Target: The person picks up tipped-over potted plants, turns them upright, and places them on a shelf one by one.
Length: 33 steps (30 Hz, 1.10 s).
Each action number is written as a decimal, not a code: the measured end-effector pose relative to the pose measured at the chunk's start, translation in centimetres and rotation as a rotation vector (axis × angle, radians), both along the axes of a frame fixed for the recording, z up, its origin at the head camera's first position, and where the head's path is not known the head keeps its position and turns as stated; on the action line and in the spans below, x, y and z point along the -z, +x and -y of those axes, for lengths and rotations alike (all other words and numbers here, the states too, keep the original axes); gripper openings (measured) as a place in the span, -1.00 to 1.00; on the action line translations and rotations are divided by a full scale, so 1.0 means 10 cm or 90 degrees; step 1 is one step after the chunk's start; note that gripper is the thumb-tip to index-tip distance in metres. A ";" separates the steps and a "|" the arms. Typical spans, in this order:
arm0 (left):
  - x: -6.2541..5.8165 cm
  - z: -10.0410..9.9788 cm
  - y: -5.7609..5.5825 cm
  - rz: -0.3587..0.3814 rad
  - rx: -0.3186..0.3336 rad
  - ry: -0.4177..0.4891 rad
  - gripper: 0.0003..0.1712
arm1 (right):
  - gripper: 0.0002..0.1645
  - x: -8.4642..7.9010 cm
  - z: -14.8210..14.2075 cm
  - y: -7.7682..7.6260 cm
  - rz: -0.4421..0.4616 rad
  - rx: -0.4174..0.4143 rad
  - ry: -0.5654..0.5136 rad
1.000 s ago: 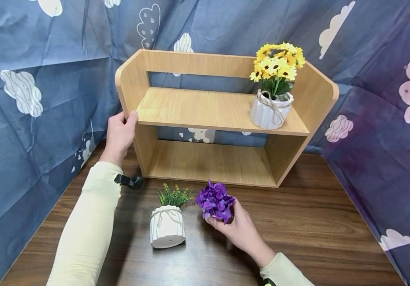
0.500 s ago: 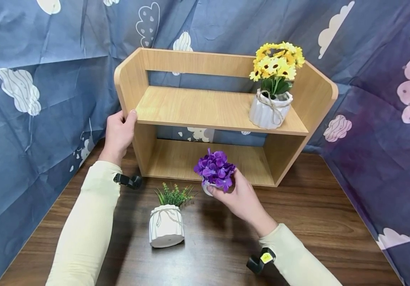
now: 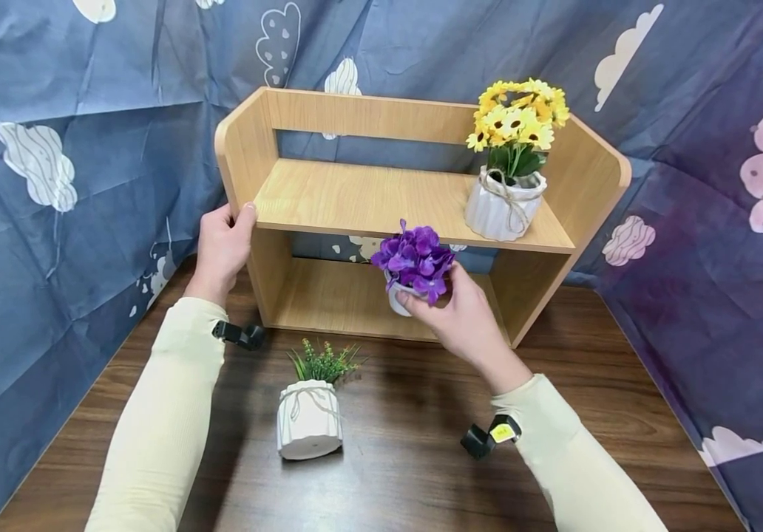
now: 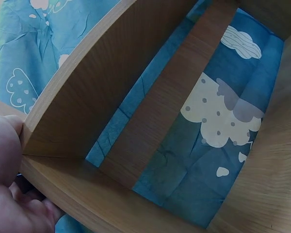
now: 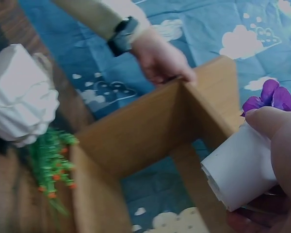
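Observation:
My right hand point(image 3: 464, 314) grips the white pot point(image 5: 240, 167) of a purple-flowered artificial plant point(image 3: 415, 258), fingers around its side near the rim. In the head view the plant overlaps the front of the wooden shelf unit point(image 3: 368, 196), just below its upper board. My left hand point(image 3: 222, 247) holds the left side panel of that unit at the height of the upper board, thumb on the front edge. In the left wrist view, the left hand's thumb and fingers point(image 4: 31, 208) curl round the panel's edge point(image 4: 26, 131).
On the upper board's right end stands a white pot of yellow flowers point(image 3: 508, 199). A white pot with green sprigs point(image 3: 310, 421) sits on the dark wood table point(image 3: 621, 414) in front of the unit. Blue cloud-print cloth point(image 3: 122, 148) hangs behind and at both sides.
My right hand has lifted the purple-flowered plant off the table and carried it forward and slightly right, up toward the upper board. The left hand keeps its hold on the shelf unit.

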<state>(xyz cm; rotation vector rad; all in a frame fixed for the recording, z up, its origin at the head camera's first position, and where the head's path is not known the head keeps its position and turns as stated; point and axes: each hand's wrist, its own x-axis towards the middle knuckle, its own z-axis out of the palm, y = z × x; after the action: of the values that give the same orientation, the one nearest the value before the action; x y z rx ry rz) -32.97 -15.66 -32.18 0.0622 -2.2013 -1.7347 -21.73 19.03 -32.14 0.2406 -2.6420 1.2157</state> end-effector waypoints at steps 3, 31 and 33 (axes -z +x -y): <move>0.00 0.00 0.00 -0.004 -0.001 0.003 -0.41 | -0.02 -0.18 -0.06 -0.04 -0.010 -0.004 -0.012; 0.01 0.00 -0.01 -0.009 0.000 0.010 -0.44 | 0.14 -0.99 0.01 -0.65 0.028 0.057 0.027; 0.01 0.00 -0.01 -0.014 -0.001 0.008 -0.44 | 0.12 -0.99 0.03 -0.70 0.032 0.055 0.031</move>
<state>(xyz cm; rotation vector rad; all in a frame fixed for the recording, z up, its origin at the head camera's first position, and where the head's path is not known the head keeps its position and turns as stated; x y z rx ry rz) -33.05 -15.66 -32.27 0.0483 -2.1747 -1.7408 -28.75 18.68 -22.29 0.1049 -2.6964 1.1463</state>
